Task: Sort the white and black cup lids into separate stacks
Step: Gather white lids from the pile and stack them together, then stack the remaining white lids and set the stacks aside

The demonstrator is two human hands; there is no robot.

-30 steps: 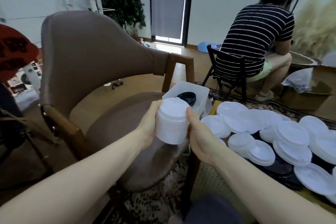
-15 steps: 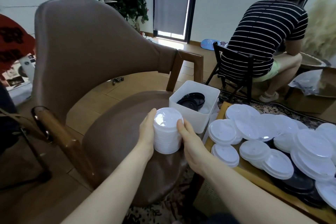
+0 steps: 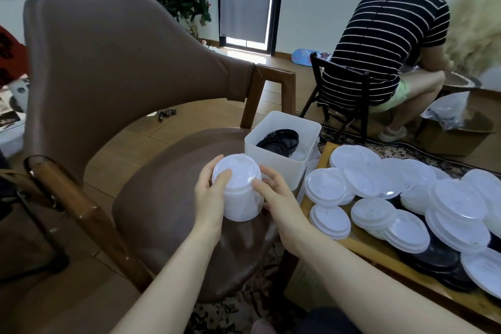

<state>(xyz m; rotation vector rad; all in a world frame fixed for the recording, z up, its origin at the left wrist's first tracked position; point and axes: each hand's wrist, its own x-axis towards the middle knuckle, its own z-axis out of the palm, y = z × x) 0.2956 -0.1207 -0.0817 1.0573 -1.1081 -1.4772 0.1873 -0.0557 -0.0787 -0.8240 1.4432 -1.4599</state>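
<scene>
Partly done: left hand and right hand clasp white stack on chair seat, fingers curled round it; mixed lids at 3 o'clock unsorted.

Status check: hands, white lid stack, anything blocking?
Left hand and right hand grip white lid stack from both sides, over brown chair seat. White bin with black lids just behind. Nothing blocking.
</scene>
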